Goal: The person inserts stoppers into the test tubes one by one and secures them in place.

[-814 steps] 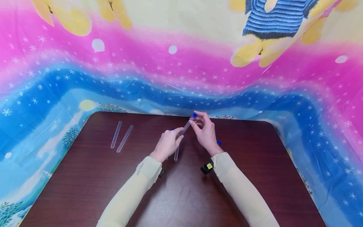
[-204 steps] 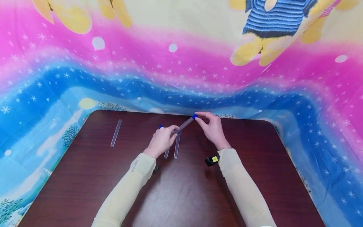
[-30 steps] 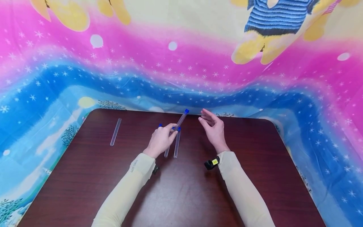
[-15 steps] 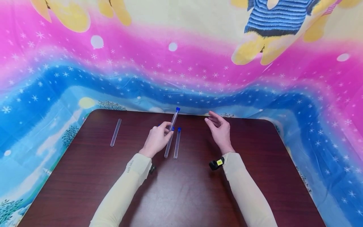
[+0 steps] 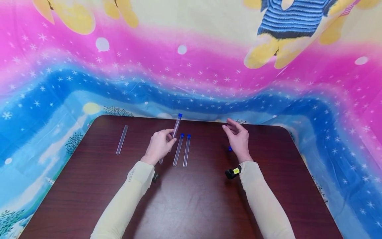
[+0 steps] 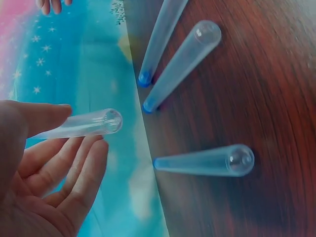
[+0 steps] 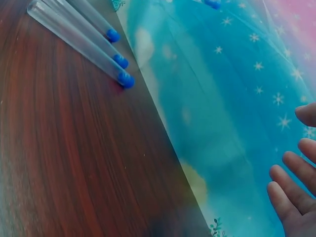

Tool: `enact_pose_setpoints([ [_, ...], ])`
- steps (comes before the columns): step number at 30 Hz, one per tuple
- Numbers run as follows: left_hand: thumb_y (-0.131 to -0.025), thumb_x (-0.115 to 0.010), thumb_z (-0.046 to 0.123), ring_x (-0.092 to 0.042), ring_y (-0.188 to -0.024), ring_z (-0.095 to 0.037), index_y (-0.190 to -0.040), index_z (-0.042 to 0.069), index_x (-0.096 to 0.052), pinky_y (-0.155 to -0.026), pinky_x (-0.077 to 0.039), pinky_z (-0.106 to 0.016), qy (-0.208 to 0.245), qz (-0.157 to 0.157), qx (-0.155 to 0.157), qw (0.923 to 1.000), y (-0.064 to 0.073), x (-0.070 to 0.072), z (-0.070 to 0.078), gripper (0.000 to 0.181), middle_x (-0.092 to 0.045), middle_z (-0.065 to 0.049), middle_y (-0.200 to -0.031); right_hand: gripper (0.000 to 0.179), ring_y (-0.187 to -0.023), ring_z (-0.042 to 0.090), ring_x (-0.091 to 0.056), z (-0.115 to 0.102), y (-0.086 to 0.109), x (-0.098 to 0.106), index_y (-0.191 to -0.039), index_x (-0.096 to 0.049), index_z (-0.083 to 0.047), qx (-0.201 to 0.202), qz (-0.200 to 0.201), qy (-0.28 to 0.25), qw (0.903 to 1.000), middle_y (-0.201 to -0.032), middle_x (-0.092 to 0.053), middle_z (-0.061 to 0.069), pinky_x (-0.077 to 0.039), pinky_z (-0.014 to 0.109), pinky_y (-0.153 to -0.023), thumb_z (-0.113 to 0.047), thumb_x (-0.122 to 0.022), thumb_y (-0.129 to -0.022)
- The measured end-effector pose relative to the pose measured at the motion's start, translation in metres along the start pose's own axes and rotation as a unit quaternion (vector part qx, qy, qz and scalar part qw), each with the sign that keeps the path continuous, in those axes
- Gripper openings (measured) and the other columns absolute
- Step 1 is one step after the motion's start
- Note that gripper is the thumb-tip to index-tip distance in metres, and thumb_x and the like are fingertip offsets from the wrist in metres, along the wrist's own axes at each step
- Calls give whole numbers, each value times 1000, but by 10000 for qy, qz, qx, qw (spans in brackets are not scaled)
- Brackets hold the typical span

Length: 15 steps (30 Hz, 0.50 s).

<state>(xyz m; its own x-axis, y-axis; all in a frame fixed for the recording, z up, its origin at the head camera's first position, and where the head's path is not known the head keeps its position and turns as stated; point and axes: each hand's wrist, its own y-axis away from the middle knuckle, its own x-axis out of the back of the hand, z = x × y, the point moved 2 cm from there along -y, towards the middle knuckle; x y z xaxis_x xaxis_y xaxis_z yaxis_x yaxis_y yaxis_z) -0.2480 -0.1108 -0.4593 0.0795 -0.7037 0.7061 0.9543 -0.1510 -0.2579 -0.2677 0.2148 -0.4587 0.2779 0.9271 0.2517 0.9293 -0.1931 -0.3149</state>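
Observation:
My left hand (image 5: 159,144) pinches a clear test tube (image 5: 177,125) with a blue cap, raised and slanting up over the table. In the left wrist view the rounded end of this tube (image 6: 112,121) sticks out between thumb and fingers. Two capped test tubes lie side by side just right of that hand, one tube (image 5: 178,151) beside another tube (image 5: 186,152). A third capped tube (image 6: 207,160) lies mostly hidden beneath the hand in the head view. My right hand (image 5: 238,139) is raised, fingers loosely bent, holding nothing. Near its wrist lies a loose blue cap (image 5: 230,149).
An uncapped test tube (image 5: 121,140) lies by itself on the left of the dark wooden table (image 5: 191,199). Behind the table's far edge hangs a patterned cloth (image 5: 191,83) in pink and blue. Both wrists carry small cameras.
Earlier both hands were at the tube, the right on its cap; the right has since let go and moved right. The left carries the tube leftward. One of two uncapped tubes has left its place.

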Motion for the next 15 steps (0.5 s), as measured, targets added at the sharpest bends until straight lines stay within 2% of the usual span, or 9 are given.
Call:
enact_pose_setpoints([
  [7, -93, -75, 15, -61, -54, -8, -131, 3, -67, -74, -54, -38, -238, -38, 131, 9996, 1, 5, -11, 41, -65, -1, -80, 47, -111, 19, -66, 5, 2, 7, -133, -69, -13, -158, 25, 154, 9998, -129, -67, 10, -51, 32, -94, -37, -76, -93],
  [15, -93, -75, 15, -63, -67, -18, -132, 3, -67, -68, -54, -38, -349, 83, 385, 9986, 4, 12, -23, 42, -68, -2, -80, 44, -110, 19, -67, 10, 4, 12, -132, -69, -14, -287, 76, 350, 9989, -127, -69, 4, -51, 32, -94, -33, -77, -94],
])
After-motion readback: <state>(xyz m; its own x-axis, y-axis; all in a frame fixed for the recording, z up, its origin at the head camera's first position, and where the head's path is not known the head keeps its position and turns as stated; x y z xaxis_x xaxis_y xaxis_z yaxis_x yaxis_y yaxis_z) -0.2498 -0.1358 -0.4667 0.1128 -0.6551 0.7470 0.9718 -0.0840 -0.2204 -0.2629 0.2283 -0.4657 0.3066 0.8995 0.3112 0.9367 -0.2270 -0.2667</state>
